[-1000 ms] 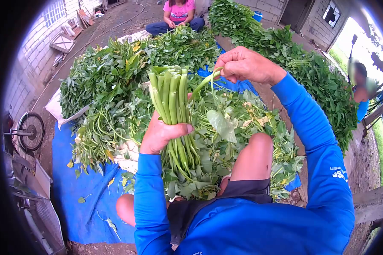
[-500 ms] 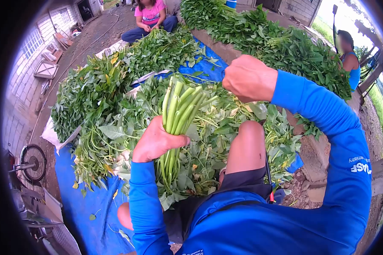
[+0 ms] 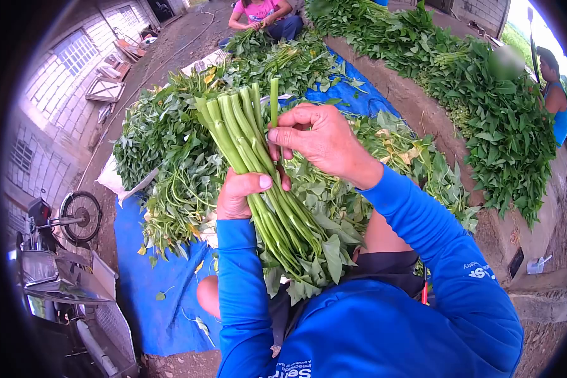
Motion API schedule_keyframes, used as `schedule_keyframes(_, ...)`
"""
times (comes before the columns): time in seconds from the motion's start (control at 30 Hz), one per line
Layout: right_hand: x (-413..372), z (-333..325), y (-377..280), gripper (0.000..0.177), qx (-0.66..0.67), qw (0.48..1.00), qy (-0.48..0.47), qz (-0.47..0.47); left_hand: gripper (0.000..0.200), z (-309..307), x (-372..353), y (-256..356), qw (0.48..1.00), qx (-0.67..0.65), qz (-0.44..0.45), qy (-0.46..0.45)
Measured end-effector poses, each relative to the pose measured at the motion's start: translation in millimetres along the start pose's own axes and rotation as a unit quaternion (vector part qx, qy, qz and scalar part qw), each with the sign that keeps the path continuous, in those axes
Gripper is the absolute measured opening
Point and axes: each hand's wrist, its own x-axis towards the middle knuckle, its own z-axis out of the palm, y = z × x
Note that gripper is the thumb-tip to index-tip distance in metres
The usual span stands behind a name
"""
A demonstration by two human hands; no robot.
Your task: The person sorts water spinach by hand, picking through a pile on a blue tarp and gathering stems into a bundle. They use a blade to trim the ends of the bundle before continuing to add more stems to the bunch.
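Observation:
My left hand is closed around a bunch of water spinach, thumb across the stems. The cut stem ends point up, and the leafy ends hang down to the right over my lap. At the bunch's right edge, my right hand pinches a single water spinach stem between thumb and fingers. This stem stands nearly upright beside the others. A loose pile of greens lies just beyond my hands.
A blue tarp spreads under the pile. Along a concrete ledge at right lies a long heap of leafy bunches. One person sits ahead handling greens; another person is at far right. A motorbike wheel stands at left.
My right hand has come down from a raised fist to the bunch and now pinches one stem. The bunch's leafy end has swung to the right. The view has shifted.

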Motion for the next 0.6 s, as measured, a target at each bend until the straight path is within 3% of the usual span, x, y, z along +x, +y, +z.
schedule_keyframes(0.13, 5.2, -7.8, 0.0, 0.021, -0.146, 0.975, 0.127, -0.108, 0.059, 0.0, -3.0, 10.4, 1.000, 0.024, 0.015, 0.006)
schedule_keyframes(0.2, 2.2, -30.0, -16.4, 0.024, -0.110, 0.979, 0.145, -0.089, 0.058, -13.0, -6.3, 16.4, 0.999, 0.021, 0.017, 0.035)
schedule_keyframes(0.3, -5.6, -59.0, -56.1, 0.027, -0.179, 0.952, 0.173, -0.178, 0.057, -41.3, -10.8, 29.6, 0.999, -0.013, 0.022, 0.044)
schedule_keyframes(0.43, -35.8, -72.1, -135.7, 0.030, -0.184, 0.950, 0.179, -0.179, 0.056, -58.9, -12.9, 51.0, 0.997, 0.009, 0.051, 0.060)
schedule_keyframes(0.5, -47.9, -65.8, -168.5, 0.028, -0.271, 0.901, 0.268, -0.206, 0.057, -63.2, -12.8, 58.6, 0.996, 0.007, 0.054, 0.075)
schedule_keyframes(0.6, -63.9, -59.4, -206.8, 0.029, -0.281, 0.934, 0.170, -0.138, 0.054, -62.8, -11.5, 64.9, 0.995, -0.010, 0.067, 0.074)
